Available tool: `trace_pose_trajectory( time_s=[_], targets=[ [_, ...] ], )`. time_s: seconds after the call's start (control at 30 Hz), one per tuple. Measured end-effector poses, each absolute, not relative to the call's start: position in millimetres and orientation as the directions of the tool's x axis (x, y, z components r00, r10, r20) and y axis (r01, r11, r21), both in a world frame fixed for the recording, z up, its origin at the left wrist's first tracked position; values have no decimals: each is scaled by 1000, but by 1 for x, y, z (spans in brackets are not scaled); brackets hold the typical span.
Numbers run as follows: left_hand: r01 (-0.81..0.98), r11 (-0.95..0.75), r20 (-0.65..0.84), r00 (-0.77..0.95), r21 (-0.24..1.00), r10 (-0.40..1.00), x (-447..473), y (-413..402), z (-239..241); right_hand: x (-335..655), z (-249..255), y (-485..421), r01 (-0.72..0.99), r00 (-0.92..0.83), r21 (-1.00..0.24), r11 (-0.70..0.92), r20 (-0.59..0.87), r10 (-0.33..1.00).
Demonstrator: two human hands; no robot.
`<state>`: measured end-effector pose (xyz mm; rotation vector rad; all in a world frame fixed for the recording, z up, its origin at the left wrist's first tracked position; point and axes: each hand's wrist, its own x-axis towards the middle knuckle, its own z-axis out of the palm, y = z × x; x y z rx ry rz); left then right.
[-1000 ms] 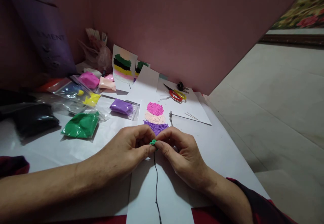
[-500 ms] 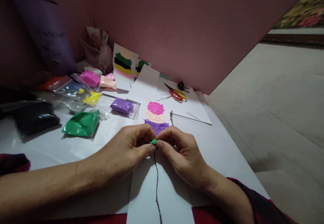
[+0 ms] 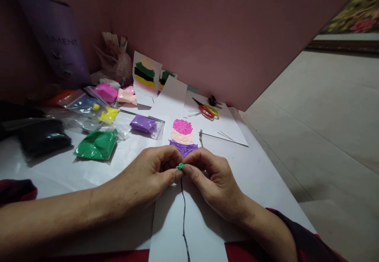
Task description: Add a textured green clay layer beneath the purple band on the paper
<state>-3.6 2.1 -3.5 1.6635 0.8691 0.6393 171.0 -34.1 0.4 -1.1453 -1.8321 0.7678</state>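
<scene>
Left hand (image 3: 139, 183) and right hand (image 3: 217, 181) pinch green clay (image 3: 179, 166) — the purple bag (image 3: 55, 23) behind reads "MENT".

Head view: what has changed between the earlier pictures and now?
Nothing visibly, beyond a very slight drift of the whole view; nothing was taken hold of or let go. The left hand and right hand keep their fingertip grip on the small green piece. The scissors, fork and green packet stayed as they were.
</scene>
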Motion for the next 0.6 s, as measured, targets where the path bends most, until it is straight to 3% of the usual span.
trace_pose_trajectory(
  time_s=[0.6],
  targets=[
    [199, -126, -16, 589, 972, 808, -3, 2, -5, 172, 0, -35, 415, -245, -824, 387, 308, 919]
  ],
)
